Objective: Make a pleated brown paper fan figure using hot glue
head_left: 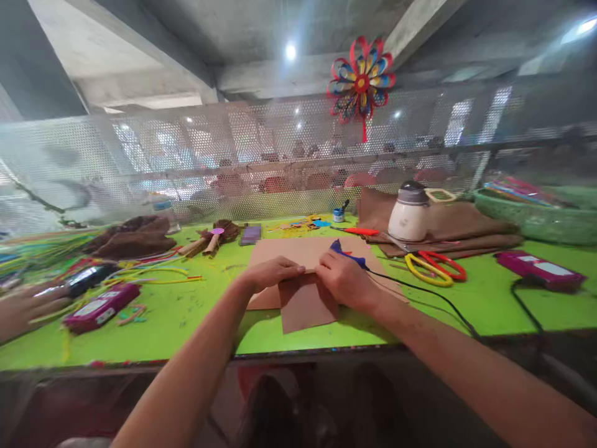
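Observation:
With both hands I pinch the upper edge of a small brown sheet of paper or card (308, 311), which hangs slightly over a larger tan sheet (289, 247) lying flat on the green table. My left hand (275, 274) has its fingertips closed at the left of that edge. A short gap away, my right hand (342, 278) grips the right side, fingers bent. Just behind my right hand lies a blue tool (349, 254) with a black cord; its tip is partly hidden.
Scissors with yellow handles (426, 272) and red handles (448, 264) lie right, before folded brown material (471, 227) and a cream bottle (407, 218). A green basket (536, 214) and maroon box (538, 270) stand further right. Another person's hand (28, 311) is left, near a second maroon box (102, 308).

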Tool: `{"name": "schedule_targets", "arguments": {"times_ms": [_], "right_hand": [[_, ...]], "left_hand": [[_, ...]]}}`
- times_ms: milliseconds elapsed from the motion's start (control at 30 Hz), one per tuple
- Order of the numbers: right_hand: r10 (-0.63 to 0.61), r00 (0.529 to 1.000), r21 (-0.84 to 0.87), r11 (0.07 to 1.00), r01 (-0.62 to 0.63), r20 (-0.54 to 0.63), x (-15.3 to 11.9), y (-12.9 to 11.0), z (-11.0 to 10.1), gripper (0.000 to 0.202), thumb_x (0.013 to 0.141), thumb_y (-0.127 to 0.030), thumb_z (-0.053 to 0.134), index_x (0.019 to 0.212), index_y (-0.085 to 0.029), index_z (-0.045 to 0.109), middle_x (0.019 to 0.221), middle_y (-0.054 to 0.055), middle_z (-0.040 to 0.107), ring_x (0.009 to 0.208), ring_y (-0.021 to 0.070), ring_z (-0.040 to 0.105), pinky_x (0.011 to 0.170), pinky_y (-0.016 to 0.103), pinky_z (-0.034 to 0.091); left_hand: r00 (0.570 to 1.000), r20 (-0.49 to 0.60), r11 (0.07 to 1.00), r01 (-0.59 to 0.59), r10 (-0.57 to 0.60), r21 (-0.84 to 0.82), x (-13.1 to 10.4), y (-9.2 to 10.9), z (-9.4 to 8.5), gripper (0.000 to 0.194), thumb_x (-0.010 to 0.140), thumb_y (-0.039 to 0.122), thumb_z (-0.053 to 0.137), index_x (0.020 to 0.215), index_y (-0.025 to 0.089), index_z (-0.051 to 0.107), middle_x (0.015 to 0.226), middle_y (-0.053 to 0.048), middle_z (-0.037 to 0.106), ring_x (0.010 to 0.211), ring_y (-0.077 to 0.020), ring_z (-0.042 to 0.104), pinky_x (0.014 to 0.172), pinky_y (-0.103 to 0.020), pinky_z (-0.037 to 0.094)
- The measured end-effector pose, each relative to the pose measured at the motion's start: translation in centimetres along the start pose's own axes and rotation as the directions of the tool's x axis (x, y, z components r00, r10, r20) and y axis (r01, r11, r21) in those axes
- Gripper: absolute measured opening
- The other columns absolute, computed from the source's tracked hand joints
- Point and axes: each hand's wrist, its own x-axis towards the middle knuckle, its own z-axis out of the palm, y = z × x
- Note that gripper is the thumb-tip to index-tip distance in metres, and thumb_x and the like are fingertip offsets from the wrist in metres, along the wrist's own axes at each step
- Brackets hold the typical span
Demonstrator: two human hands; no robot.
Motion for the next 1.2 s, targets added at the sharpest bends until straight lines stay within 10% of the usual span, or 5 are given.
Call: {"name": "schedule_targets", "arguments": {"times_ms": [300, 500, 700, 867, 1200], "right_hand": [[0.24, 0.971, 0.436, 0.872, -0.221, 0.012, -0.2, 1.1, 0.7, 0.014, 0.078, -0.015, 0.057, 0.091, -0.014, 0.061, 0.089, 0.008, 0.057, 0.084, 0.0177, 0.051, 0.075, 0.031, 0.043], [0.405, 0.871, 0.788, 0.421, -0.449, 0.279, 0.0, 1.7, 0.0, 0.038, 0.075, -0.023, 0.059, 0.112, -0.017, 0.056, 0.102, 0.008, 0.061, 0.084, 0.0161, 0.056, 0.073, 0.029, 0.046], [0.326, 0.743, 0.798, -0.066, -0.599, 0.585, -0.1, 1.1, 0.3, 0.037, 0.077, -0.053, 0.055, 0.068, -0.017, 0.052, 0.053, -0.004, 0.047, 0.045, 0.0076, 0.041, 0.045, 0.023, 0.033], [0.28, 0.705, 0.759, -0.265, -0.595, 0.651, -0.2, 1.2, 0.4, 0.035, 0.065, -0.046, 0.07, 0.067, -0.016, 0.052, 0.051, -0.006, 0.045, 0.044, 0.006, 0.037, 0.043, 0.022, 0.025], [0.428, 0.759, 0.834, 0.022, -0.552, 0.491, -0.3, 2.1, 0.3, 0.032, 0.065, -0.043, 0.069, 0.07, -0.012, 0.065, 0.054, -0.001, 0.055, 0.051, 0.0093, 0.045, 0.051, 0.025, 0.033]], "left_hand": [[0.998, -0.054, 0.999, -0.038, 0.039, 0.017, 0.3, -0.5, 0.5, 0.042, 0.078, 0.054, 0.048, 0.075, 0.014, 0.062, 0.067, 0.001, 0.053, 0.063, -0.0121, 0.042, 0.057, -0.024, 0.029], [0.993, -0.089, 0.996, -0.077, 0.081, 0.055, 0.2, -0.3, 0.4, 0.042, 0.081, 0.053, 0.044, 0.078, 0.014, 0.061, 0.065, 0.002, 0.05, 0.061, -0.0108, 0.04, 0.055, -0.023, 0.028], [0.981, -0.11, 0.981, -0.143, 0.158, 0.13, 0.5, -0.3, 0.9, 0.039, 0.084, 0.048, 0.043, 0.082, 0.014, 0.062, 0.07, 0.0, 0.056, 0.064, -0.0112, 0.046, 0.059, -0.023, 0.034], [0.967, -0.122, 0.954, -0.194, 0.226, 0.228, 0.8, -0.5, 1.2, 0.037, 0.086, 0.044, 0.041, 0.092, 0.015, 0.064, 0.081, -0.003, 0.063, 0.071, -0.0133, 0.052, 0.064, -0.024, 0.037], [0.945, -0.193, 0.932, -0.197, 0.263, 0.305, 0.7, 0.1, 1.6, 0.031, 0.087, 0.039, 0.042, 0.093, 0.017, 0.064, 0.081, -0.003, 0.066, 0.071, -0.0127, 0.055, 0.064, -0.024, 0.04]]}}
